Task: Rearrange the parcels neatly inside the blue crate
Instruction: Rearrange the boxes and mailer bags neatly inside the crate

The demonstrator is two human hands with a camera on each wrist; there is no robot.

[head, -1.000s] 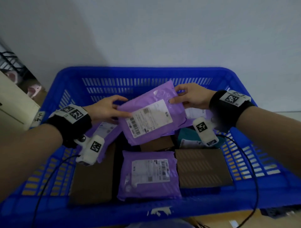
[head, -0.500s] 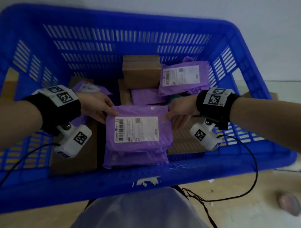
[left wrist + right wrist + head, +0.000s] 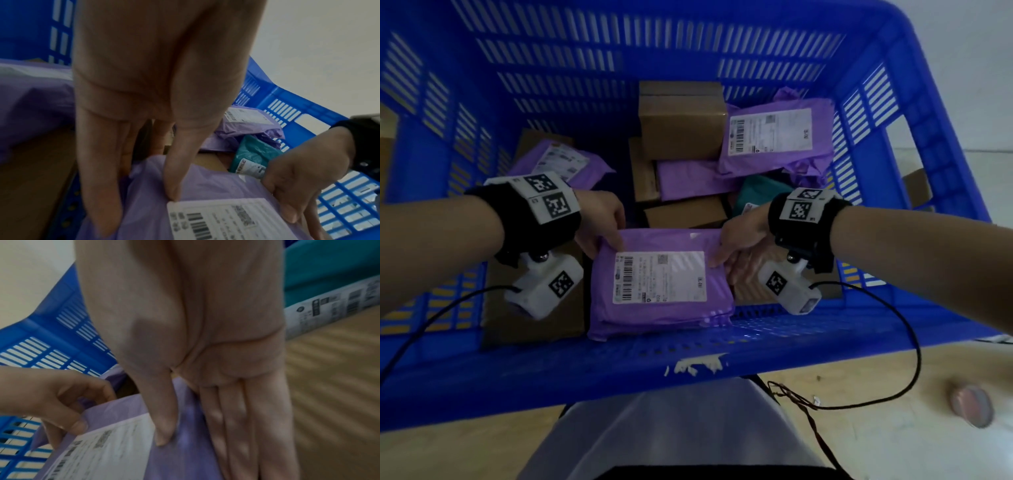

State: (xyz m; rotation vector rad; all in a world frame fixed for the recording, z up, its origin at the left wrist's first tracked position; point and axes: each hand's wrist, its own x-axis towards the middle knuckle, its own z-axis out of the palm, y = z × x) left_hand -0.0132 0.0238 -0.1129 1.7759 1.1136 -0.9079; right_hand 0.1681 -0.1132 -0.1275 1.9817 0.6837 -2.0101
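A purple parcel (image 3: 661, 274) with a white label lies flat on a second purple parcel (image 3: 654, 325) at the near middle of the blue crate (image 3: 688, 370). My left hand (image 3: 602, 229) pinches its far left corner, thumb on top (image 3: 172, 191) and fingers down its left edge. My right hand (image 3: 736, 243) pinches the far right corner, thumb on top beside the label (image 3: 162, 439), fingers along and under the right edge. In the wrist views the parcel (image 3: 216, 186) (image 3: 127, 410) lies between both hands.
Further back in the crate are a brown box (image 3: 681, 126), a labelled purple parcel (image 3: 774, 137), a plain purple one (image 3: 695, 181), a teal parcel (image 3: 760, 192) and a purple parcel (image 3: 558, 164) at the left. Flat cardboard (image 3: 530, 325) lies near left, another piece (image 3: 750, 291) near right.
Both hands have brought the purple parcel down from mid-air at the crate's middle onto the near purple parcel. Since half a second ago they only settle it closer to me.
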